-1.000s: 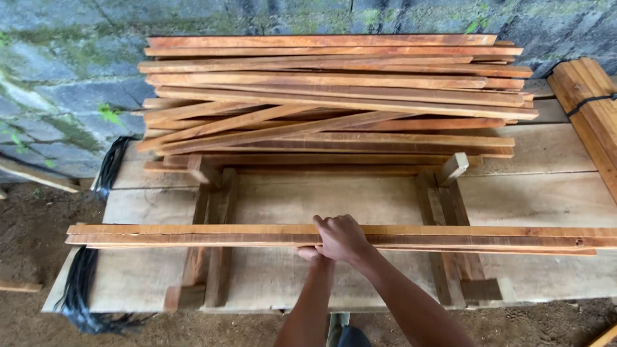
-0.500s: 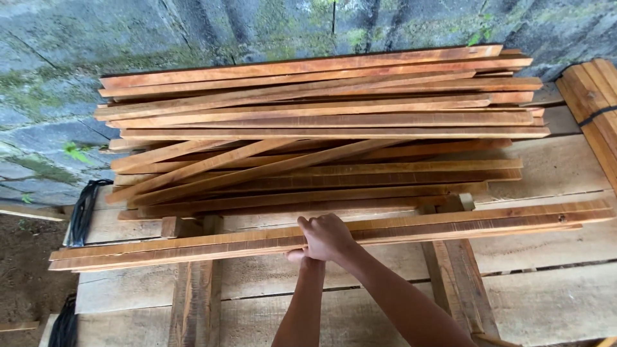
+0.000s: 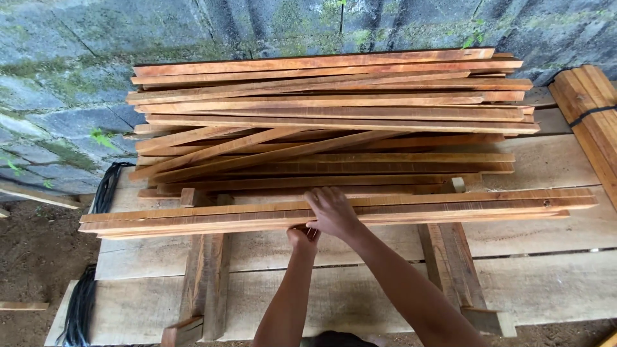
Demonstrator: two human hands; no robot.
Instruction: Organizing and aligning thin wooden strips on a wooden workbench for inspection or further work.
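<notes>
The right hand has its fingers curled over a bundle of slats; the left hand grips it from beneath. Beyond the fingers lies the pile on the tabletop.

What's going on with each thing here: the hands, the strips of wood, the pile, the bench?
Right hand: palm down, gripping the held wooden slats from above.
Left hand: under the slats, mostly hidden.
Held wooden slats: a few together, lying level across two wooden supports.
Slat pile: loose, some strips askew.
Strapped bundle: bound with a black band.
Plank bench: bearing everything.
Black straps: hanging off the left end.
</notes>
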